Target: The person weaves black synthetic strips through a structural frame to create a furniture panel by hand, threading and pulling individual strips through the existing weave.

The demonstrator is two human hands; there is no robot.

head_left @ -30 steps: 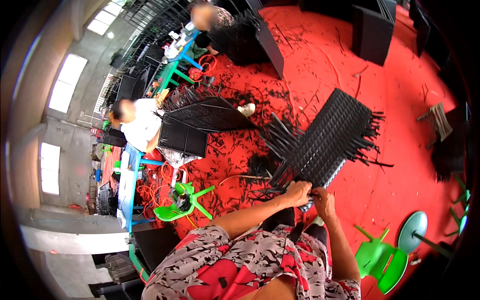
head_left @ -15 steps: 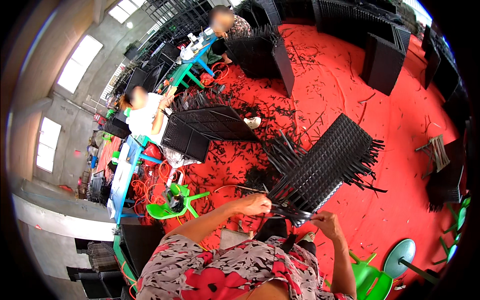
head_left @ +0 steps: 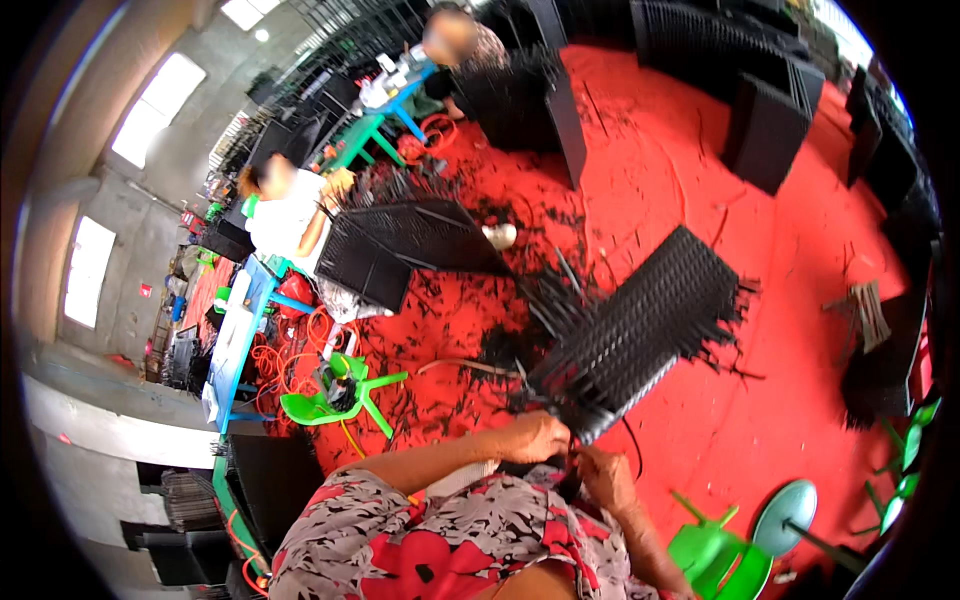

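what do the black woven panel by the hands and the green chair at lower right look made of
Black woven panel: probably plastic wicker strips, satin finish, judging by light glinting off the weave and thin loose ends. Green chair: likely moulded plastic, smooth, since its colour is even and surface seamless.

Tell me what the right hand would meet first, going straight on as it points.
The right hand would probably meet the left hand first, near the woven black panel; depth is unclear.

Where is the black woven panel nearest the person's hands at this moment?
In the head view, the black woven panel sits right of centre against the red floor, its lower end close by the left hand and right hand.
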